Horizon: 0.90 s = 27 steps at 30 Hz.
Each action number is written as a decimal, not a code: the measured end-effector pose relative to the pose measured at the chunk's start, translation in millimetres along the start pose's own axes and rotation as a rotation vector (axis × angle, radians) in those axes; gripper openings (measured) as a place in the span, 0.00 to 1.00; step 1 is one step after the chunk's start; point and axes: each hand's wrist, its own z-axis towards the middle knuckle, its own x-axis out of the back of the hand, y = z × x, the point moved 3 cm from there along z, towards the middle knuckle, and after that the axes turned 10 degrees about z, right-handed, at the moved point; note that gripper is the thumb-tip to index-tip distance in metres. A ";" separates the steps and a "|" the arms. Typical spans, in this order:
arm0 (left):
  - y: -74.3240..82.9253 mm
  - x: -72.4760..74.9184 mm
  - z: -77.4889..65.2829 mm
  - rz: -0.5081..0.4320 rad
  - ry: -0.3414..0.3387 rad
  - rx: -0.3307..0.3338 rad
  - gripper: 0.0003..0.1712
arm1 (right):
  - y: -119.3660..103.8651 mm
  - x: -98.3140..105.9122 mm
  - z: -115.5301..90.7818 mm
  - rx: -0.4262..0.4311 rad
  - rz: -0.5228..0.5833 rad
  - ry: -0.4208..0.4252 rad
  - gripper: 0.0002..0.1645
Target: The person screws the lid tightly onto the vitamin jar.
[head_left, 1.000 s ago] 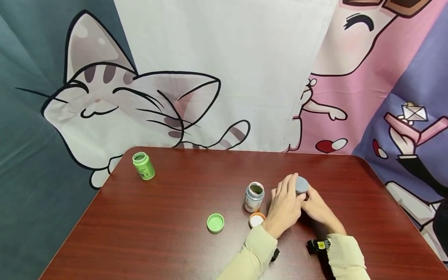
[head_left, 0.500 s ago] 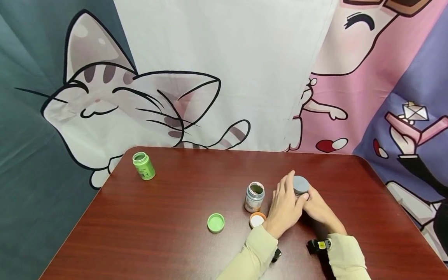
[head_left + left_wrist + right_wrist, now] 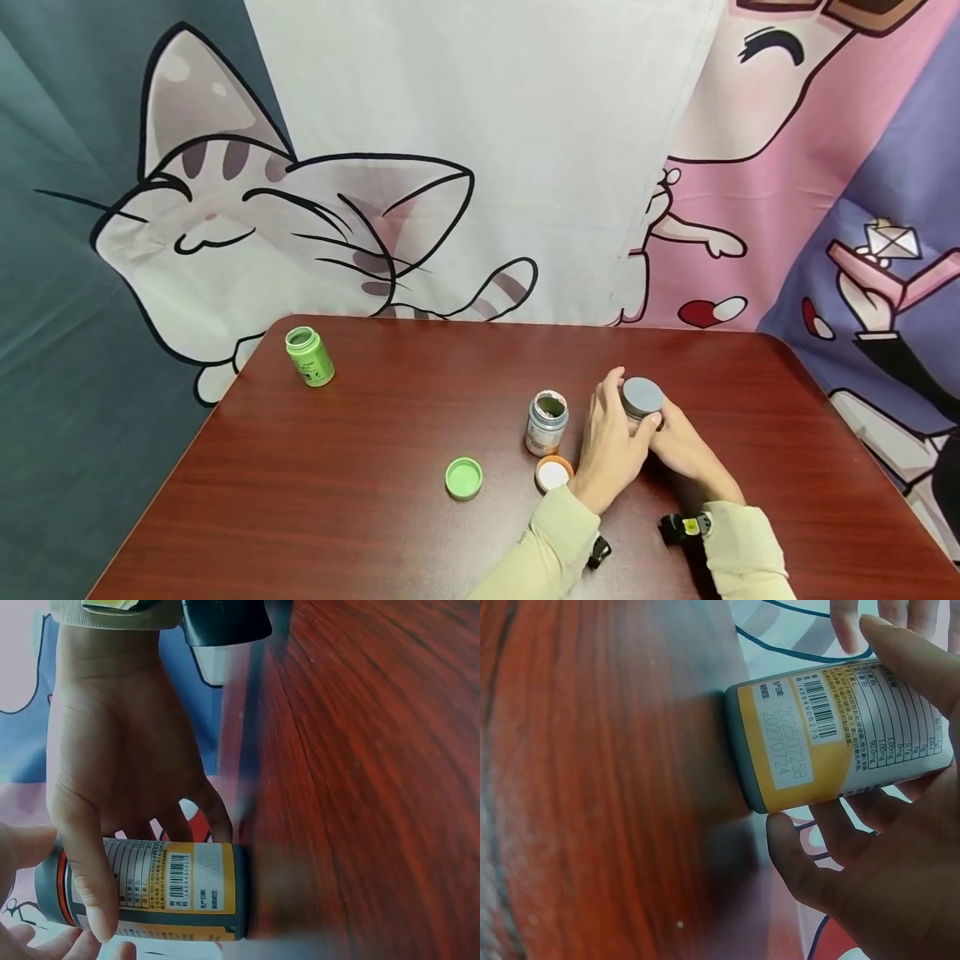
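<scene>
- Reddish-brown wood made up the table point(image 3: 300, 500), whose far edge ran well beyond both hands and whose right edge slanted away well apart from the right hand point(image 3: 684, 446).
- A narrow gap parted the left hand point(image 3: 606, 446) from an uncapped grey bottle point(image 3: 546, 425); an orange-rimmed lid point(image 3: 553, 474) lay just beside that wrist.
- Farther left, a green lid point(image 3: 463, 478) lay flat, and a green bottle point(image 3: 311, 357) stood near the far left corner.
- The right hand gripped the capped bottle point(image 3: 176, 885), thumb across the label and fingers curled behind.
- The left hand was spread wide, its fingers fairly straight beside the cap point(image 3: 642, 395), thumb at the near side; how firmly they pressed could not be told.
- The capped bottle was upright between the hands, on the right half of the table; whether its base touched the wood was unclear.
- It had a blue-grey cap, an orange ring below, a white-and-yellow label with a barcode, and a dark base.
</scene>
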 end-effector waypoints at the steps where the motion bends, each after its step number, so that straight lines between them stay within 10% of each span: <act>1: -0.6 -0.4 0.1 -0.004 0.004 -0.004 0.42 | -0.1 0.1 -0.1 -0.002 -0.002 0.001 0.24; 27: -1.6 3.7 4.6 -0.163 -0.010 0.057 0.51 | 0.4 -0.7 0.9 -0.013 0.043 -0.007 0.24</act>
